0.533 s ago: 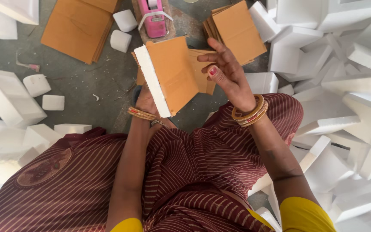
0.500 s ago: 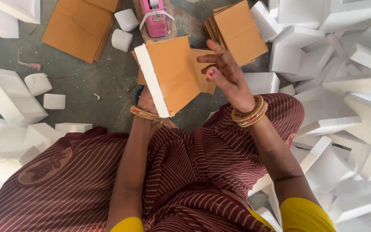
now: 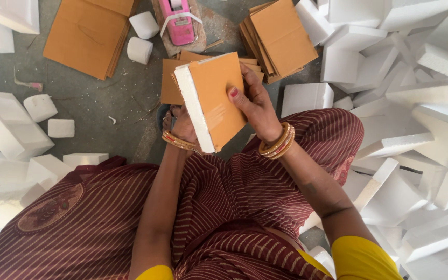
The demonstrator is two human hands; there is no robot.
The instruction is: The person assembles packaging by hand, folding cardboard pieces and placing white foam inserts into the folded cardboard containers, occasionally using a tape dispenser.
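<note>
View: looking straight down at a person seated on a grey floor (image 3: 99, 103), knees spread under a maroon striped garment (image 3: 224, 207).
Held item: a white foam block (image 3: 195, 109) faced with an orange-brown cardboard sheet (image 3: 219, 98), held up over the lap, tilted, between both hands.
Right hand (image 3: 255, 103): closed on the block's right edge, thumb pressed flat on the cardboard face, fingers wrapped behind; gold and red bangles on the wrist.
Left hand (image 3: 182, 127): under and behind the block's lower left edge, mostly hidden by it; it appears to support the block, but how far the fingers are curled cannot be told. Bangles on this wrist too.
Beyond the hands: loose cardboard sheets (image 3: 175, 78) lie on the floor just behind the block, and a neat cardboard stack (image 3: 281, 36) sits to the upper right.
Top centre: a pink tape dispenser (image 3: 178, 21) rests on the floor.
Upper left: a larger cardboard pile (image 3: 86, 33), with two small foam chunks (image 3: 141, 36) beside it.
Right side: a heap of white foam pieces (image 3: 405, 93), close against the right knee.
Left side: more foam shapes (image 3: 11, 124), scattered near the left knee.
</note>
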